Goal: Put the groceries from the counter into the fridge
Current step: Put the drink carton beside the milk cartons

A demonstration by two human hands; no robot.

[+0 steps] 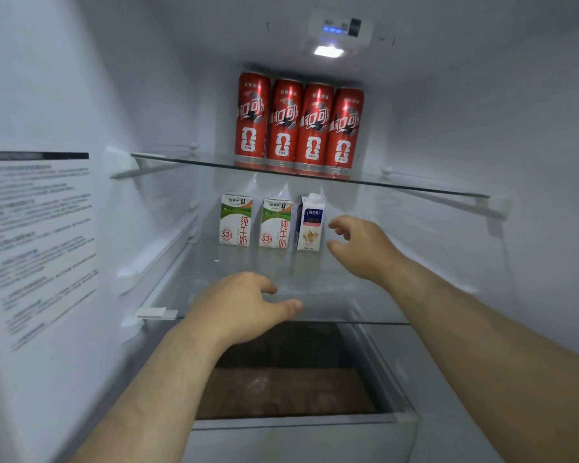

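We are looking straight into the open fridge (482, 111), lit by a lamp (328, 51) in its ceiling. The groceries we can see are already inside. On the upper glass shelf (415, 187), four red cola cans (284, 123) stand upright in a tight row at the back, side by side.

On the lower glass shelf (315, 285) three cartons stand upright against the back wall. The left milk carton (235, 220) and the second milk carton (275, 223) are both white and green, with a small gap between them. The blue-and-white capped carton (311, 223) stands just to their right.

Our right hand (361, 248) reaches in over the lower shelf, just right of the capped carton. Its thumb and loosely curled fingers are apart and hold nothing, and we see a narrow gap between the fingertips and the carton. Our left hand (248, 305) hovers palm down above the front edge of the same shelf. Its fingers are relaxed, the thumb points right, and it too holds nothing.

A printed sheet (37, 235) is stuck to the left wall. Below the lower shelf lies a drawer (291, 389) with something brown in it that we cannot make out.
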